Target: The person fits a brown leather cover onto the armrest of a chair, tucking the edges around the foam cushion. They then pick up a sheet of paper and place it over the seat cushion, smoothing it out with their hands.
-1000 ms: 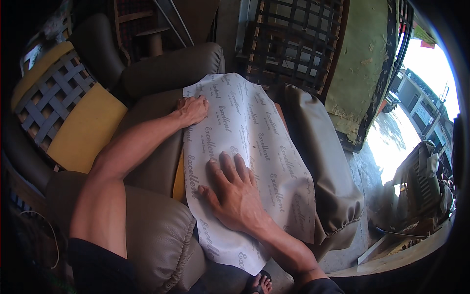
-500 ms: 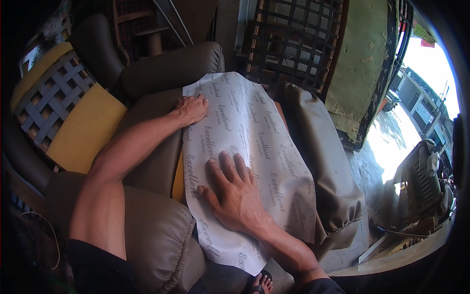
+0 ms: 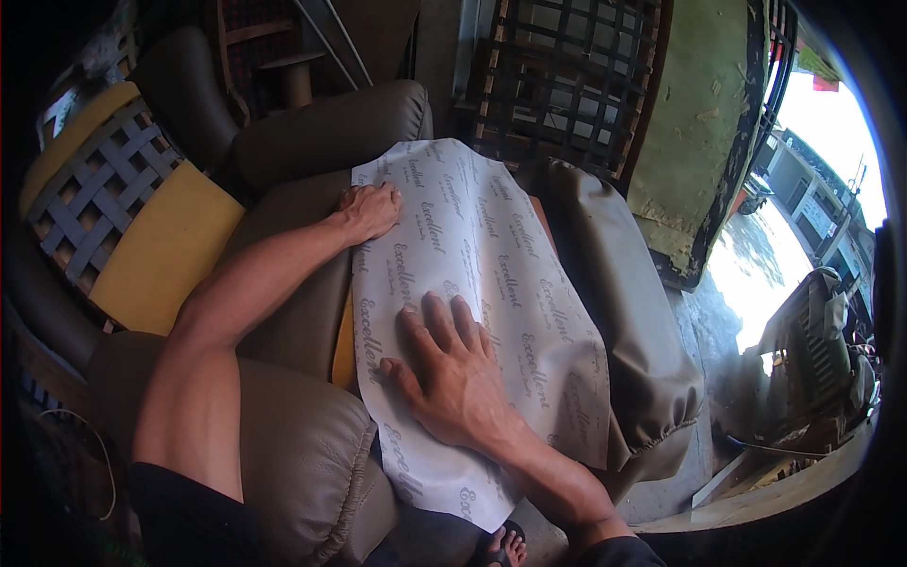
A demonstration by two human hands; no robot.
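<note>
A pale printed upholstery sheet (image 3: pixel 515 283) is spread over the brown padded seat (image 3: pixel 293 293), its near end hanging down. My left hand (image 3: pixel 371 213) is closed at the sheet's far left edge, fingers curled onto it. Nearer to me, my right hand (image 3: pixel 455 383) lies on the sheet, palm down with fingers spread, holding nothing. A strip of yellow foam (image 3: pixel 344 345) shows beside the sheet's left edge. To the right, a creased brown leather-like cover (image 3: pixel 628 283) sits under and beside the sheet.
Brown padded armrests stand at the far side (image 3: pixel 331 123) and near left (image 3: pixel 255 435). On the left is a frame of woven grey straps (image 3: pixel 104 203) with yellow foam (image 3: pixel 170 250). A black-strapped frame (image 3: pixel 567 85) and a worn green panel (image 3: pixel 699 132) stand behind. Scrap wood (image 3: pixel 784 472) lies at right.
</note>
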